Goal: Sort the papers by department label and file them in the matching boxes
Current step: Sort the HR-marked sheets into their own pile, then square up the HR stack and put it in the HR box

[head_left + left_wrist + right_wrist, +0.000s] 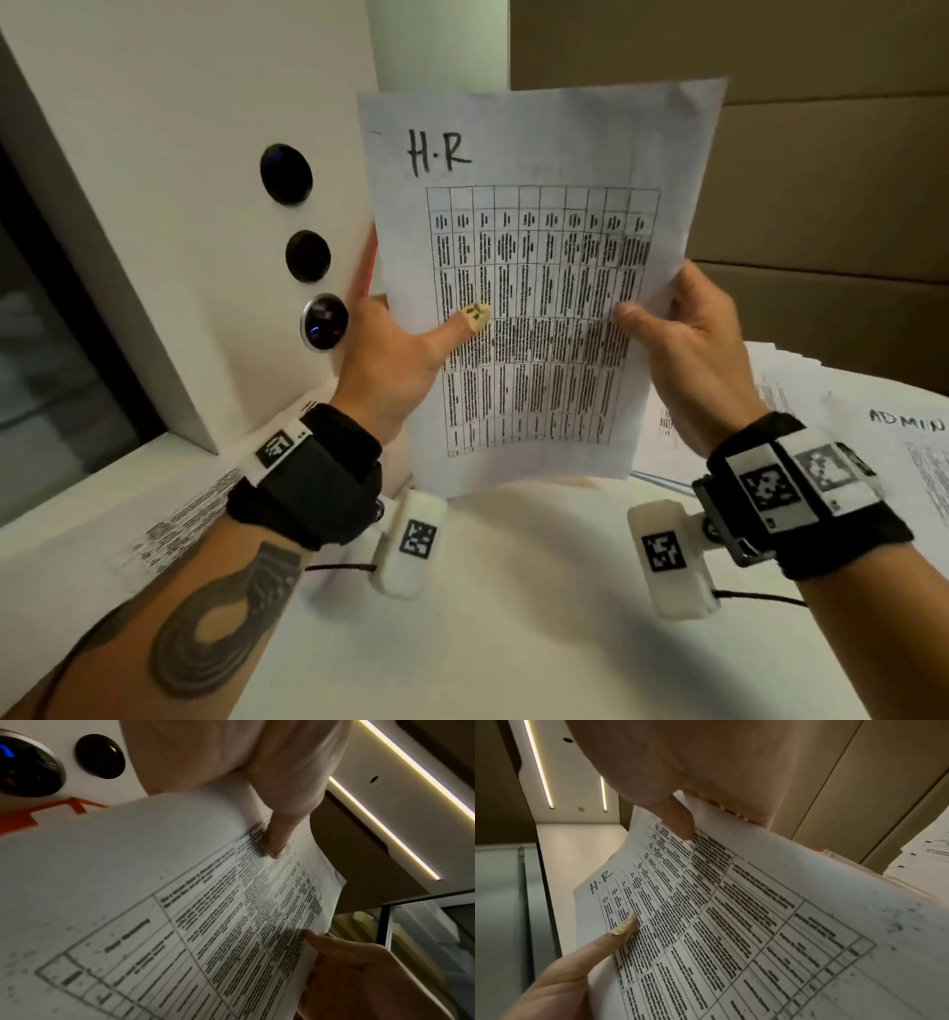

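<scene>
A white sheet (539,231) printed with a table and hand-marked "H-R" at its top left is held upright in front of me. My left hand (405,354) pinches its left edge, thumb across the printed face. My right hand (683,334) pinches the right edge, thumb on the front and fingers behind. In the left wrist view the sheet (180,923) fills the frame with my left thumb (277,833) pressed on it. The right wrist view shows the sheet (731,923) and the "H-R" mark. No boxes are in view.
A spread of more papers (873,411) lies on the white table at right, one marked "ADMIN" (906,420). Another printed sheet (169,519) lies at left. A white panel (215,154) with three round buttons stands close behind my left hand.
</scene>
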The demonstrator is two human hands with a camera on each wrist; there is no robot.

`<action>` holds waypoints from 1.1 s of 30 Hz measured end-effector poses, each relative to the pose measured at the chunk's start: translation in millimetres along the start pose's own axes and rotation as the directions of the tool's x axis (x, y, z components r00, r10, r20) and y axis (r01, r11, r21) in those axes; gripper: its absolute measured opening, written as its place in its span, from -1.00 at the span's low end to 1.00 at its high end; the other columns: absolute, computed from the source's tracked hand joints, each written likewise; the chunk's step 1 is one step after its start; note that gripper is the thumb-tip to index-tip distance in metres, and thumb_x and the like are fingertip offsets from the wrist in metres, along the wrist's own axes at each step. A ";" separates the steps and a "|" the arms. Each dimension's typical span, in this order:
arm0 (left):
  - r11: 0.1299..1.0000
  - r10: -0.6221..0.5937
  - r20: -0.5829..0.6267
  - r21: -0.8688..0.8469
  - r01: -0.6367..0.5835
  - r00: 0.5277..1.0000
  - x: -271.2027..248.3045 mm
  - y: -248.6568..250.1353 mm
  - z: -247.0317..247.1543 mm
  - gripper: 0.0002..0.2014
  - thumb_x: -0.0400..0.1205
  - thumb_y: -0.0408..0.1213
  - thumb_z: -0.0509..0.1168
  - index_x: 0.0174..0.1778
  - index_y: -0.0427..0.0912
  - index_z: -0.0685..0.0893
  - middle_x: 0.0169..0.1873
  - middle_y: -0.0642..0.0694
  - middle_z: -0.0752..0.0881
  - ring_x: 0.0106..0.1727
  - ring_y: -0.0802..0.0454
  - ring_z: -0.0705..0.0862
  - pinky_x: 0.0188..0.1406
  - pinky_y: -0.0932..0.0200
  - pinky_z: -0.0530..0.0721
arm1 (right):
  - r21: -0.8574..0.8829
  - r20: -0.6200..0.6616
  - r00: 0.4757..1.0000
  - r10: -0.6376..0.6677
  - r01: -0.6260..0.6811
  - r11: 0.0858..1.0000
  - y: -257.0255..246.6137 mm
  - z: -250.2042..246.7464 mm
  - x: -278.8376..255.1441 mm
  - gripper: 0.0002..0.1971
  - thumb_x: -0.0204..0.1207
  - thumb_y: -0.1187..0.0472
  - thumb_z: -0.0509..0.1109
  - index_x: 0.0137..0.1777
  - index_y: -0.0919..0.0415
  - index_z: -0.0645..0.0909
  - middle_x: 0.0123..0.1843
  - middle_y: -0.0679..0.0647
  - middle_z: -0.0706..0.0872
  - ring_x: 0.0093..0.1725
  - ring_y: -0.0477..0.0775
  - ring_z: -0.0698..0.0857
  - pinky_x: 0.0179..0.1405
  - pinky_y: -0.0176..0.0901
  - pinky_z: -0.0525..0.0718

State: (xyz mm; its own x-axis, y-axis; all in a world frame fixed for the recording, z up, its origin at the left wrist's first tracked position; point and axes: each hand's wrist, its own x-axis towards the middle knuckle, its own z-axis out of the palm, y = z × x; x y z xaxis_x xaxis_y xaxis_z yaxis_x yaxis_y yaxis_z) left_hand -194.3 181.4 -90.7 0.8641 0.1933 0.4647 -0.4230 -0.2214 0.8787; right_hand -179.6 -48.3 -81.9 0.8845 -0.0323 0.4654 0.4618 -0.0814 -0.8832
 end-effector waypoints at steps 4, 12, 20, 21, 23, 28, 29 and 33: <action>0.962 -0.141 0.119 0.250 0.107 0.983 2.1 -38.3 -11.9 -0.48 0.47 0.14 0.66 0.00 -0.19 0.63 -0.04 -0.12 0.83 -0.03 -0.10 0.82 0.16 -0.10 0.83 | -0.194 0.051 0.973 0.225 -0.211 0.958 29.6 -0.3 -10.4 -0.76 0.65 0.42 0.42 0.26 0.22 0.61 0.20 0.10 0.79 0.18 0.18 0.81 0.21 0.25 0.81; 0.925 -0.022 0.118 0.380 -0.025 0.993 34.0 -18.8 -75.5 -0.62 0.61 -0.04 0.57 0.01 -0.35 0.81 -0.06 -0.34 0.88 -0.12 -0.09 0.82 -0.10 -0.01 0.73 | -0.083 0.207 0.949 0.239 -0.227 0.970 4.9 12.1 -7.3 -0.66 0.59 0.50 0.49 0.28 0.21 0.59 -0.18 -0.02 0.89 -0.28 0.16 0.89 -0.36 0.11 0.86; 0.499 -0.499 0.192 0.861 0.098 0.845 20.6 -59.9 -258.6 -0.12 0.06 0.65 0.52 -0.04 -0.07 0.87 -0.13 0.03 0.92 -0.03 -0.03 0.89 0.13 -0.08 0.81 | -0.369 0.499 0.753 0.429 -0.264 0.891 30.0 76.5 -8.3 -0.66 0.57 0.35 0.58 0.26 0.14 0.58 0.11 0.14 0.84 0.00 0.21 0.89 -0.08 0.10 0.91; 0.473 -0.563 0.191 0.873 0.123 0.804 16.0 -67.7 -268.3 -0.16 0.08 0.60 0.54 -0.05 -0.08 0.89 -0.14 0.03 0.93 -0.01 -0.06 0.90 0.12 -0.10 0.83 | -0.426 0.522 0.723 0.453 -0.239 0.873 35.4 87.4 -7.6 -0.68 0.57 0.31 0.59 0.25 0.15 0.61 0.15 0.12 0.82 0.07 0.20 0.86 0.01 0.10 0.90; 0.480 -0.633 0.211 0.862 0.163 0.745 9.5 -78.8 -274.5 -0.24 0.04 0.52 0.60 -0.14 -0.08 0.91 -0.19 0.02 0.93 -0.09 -0.02 0.92 -0.08 0.02 0.82 | -0.524 0.549 0.685 0.479 -0.164 0.836 43.8 109.9 -4.8 -0.63 0.56 0.18 0.63 0.31 0.14 0.64 0.29 0.07 0.76 0.22 0.13 0.77 0.21 0.08 0.83; 0.401 -0.737 0.207 0.900 0.169 0.643 8.2 -91.9 -266.0 -0.51 0.25 0.19 0.76 -0.01 0.02 0.88 -0.11 0.14 0.93 -0.05 0.15 0.89 0.22 -0.01 0.81 | -0.681 0.605 0.638 0.477 0.103 0.725 56.1 162.6 -6.4 -0.37 0.52 -0.04 0.62 0.55 -0.03 0.51 0.52 0.05 0.57 0.45 0.15 0.59 0.46 0.09 0.59; 0.352 -0.749 0.175 0.922 0.160 0.639 9.0 -94.9 -266.6 -0.52 0.30 0.11 0.75 0.07 0.02 0.85 -0.09 0.14 0.92 -0.01 0.15 0.88 0.26 0.02 0.79 | -0.709 0.626 0.603 0.495 0.175 0.683 58.6 171.5 -8.5 -0.35 0.50 -0.08 0.62 0.57 -0.09 0.50 0.53 0.07 0.55 0.47 0.18 0.57 0.51 0.11 0.55; 0.087 -0.774 -0.054 0.978 0.192 0.630 5.0 -98.4 -276.5 0.07 0.34 0.33 0.66 0.68 -0.07 0.38 0.38 -0.02 0.69 0.37 -0.03 0.70 0.46 0.10 0.61 | -0.763 0.633 0.531 0.564 0.304 0.570 63.1 186.8 -13.6 -0.35 0.51 -0.15 0.59 0.58 -0.14 0.47 0.50 0.11 0.57 0.51 0.29 0.52 0.44 0.12 0.51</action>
State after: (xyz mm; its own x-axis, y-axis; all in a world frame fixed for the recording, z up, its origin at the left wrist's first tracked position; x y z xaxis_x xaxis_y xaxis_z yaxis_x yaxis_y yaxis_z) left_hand -223.8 468.5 -144.5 0.8574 0.3454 -0.3815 0.3953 -0.9167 0.0587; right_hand -150.1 133.2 -154.6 0.7718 0.5674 -0.2870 0.4817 -0.8164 -0.3185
